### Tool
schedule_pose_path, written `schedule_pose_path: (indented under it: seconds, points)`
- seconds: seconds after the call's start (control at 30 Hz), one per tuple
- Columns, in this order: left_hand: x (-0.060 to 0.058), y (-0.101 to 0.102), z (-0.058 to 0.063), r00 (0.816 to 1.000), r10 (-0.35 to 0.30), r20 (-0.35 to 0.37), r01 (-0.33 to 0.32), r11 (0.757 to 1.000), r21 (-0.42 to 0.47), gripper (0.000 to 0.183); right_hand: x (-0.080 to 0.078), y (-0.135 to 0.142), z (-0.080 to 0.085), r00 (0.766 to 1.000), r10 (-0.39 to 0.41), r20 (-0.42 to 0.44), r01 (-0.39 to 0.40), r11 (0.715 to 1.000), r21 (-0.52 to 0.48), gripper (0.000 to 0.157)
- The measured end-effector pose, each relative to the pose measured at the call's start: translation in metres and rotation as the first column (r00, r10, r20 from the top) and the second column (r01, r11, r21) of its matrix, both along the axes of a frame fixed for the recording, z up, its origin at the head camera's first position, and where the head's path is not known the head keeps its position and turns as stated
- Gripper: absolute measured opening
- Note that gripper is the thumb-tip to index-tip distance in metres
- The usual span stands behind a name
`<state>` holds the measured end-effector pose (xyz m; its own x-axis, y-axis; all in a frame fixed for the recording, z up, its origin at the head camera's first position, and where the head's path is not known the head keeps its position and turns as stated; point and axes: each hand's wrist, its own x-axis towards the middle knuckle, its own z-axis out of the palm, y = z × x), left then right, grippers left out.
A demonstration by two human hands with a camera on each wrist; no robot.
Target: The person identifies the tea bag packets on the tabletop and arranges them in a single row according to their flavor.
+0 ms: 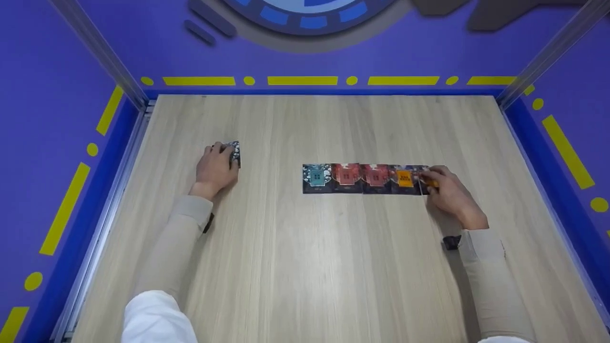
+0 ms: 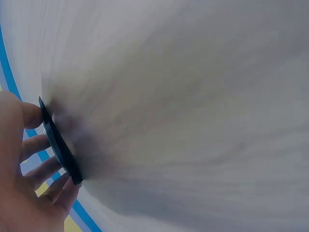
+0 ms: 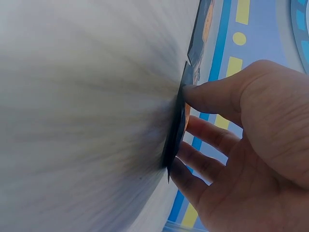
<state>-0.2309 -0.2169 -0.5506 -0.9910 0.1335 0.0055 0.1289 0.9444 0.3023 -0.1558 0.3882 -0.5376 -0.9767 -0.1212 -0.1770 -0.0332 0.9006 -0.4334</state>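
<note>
On the left of the table, my left hand holds a dark card with white speckles, most of it hidden under the fingers. In the left wrist view the thumb lies at one end of this card and the fingertips at the other. To the right, a row of cards runs across the table: a teal card, two red cards and an orange card. My right hand grips another orange card at the row's right end, thumb and fingertips spread along it.
The wooden table is bounded by blue-purple walls with yellow marks at the back and both sides. Metal posts stand at the back corners. A dark wrist device sits at the right cuff.
</note>
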Motion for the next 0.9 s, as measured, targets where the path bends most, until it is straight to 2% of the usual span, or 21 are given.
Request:
schedule_pose_path:
  seconds: [0.23,0.4,0.9]
  points:
    - [0.010,0.010,-0.001,0.999,-0.034,-0.013,0.034,0.999,-0.014,0.047,0.000,-0.001,0.001,1.000,-0.005,0.019,0.006,1.000,-0.001,0.051]
    - [0.017,0.019,0.000,0.998,-0.060,-0.023,0.059,0.998,-0.036,0.048,0.001,0.001,0.002,0.999,0.039,-0.012,-0.039,0.999,-0.002,0.050]
    - [0.030,0.046,0.001,0.998,-0.065,-0.006,0.064,0.997,-0.035,0.047,0.001,0.001,0.000,0.999,0.027,-0.020,-0.027,0.999,-0.018,0.050]
